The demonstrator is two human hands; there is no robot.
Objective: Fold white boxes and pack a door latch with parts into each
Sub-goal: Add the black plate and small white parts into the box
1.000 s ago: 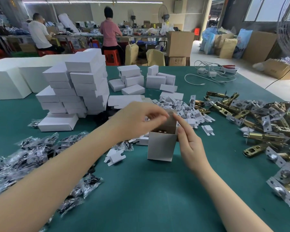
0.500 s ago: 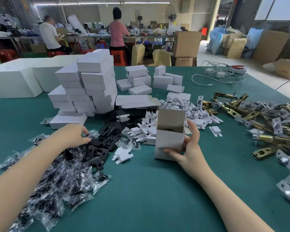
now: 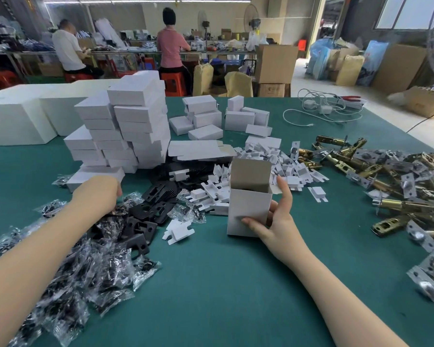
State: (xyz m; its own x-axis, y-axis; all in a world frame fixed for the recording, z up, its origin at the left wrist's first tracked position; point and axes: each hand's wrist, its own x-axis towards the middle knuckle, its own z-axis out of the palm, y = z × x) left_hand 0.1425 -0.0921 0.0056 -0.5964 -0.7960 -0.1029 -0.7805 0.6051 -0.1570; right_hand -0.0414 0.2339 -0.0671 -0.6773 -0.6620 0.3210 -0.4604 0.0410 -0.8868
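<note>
Right hand (image 3: pixel 278 216) grasps upright white box (image 3: pixel 248 209), thumb on front, fingers behind, top flap open; box stands on green desk (image 3: pixel 223 284). Left hand (image 3: pixel 98 194) reaches down onto black plates (image 3: pixel 145 221) beside bagged parts (image 3: pixel 95 271); its grip hidden, cannot tell. Brass latches (image 3: pixel 386 176) heaped at right. Stacked folded boxes (image 3: pixel 125 126) behind.

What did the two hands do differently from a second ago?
The left hand left the top of the open white box and went out to the left, onto the pile of black plates and bagged parts; whether it grips anything is hidden. The right hand moved from the box's rim to grip its side. The box stayed upright with its flap up, on the green table.
</note>
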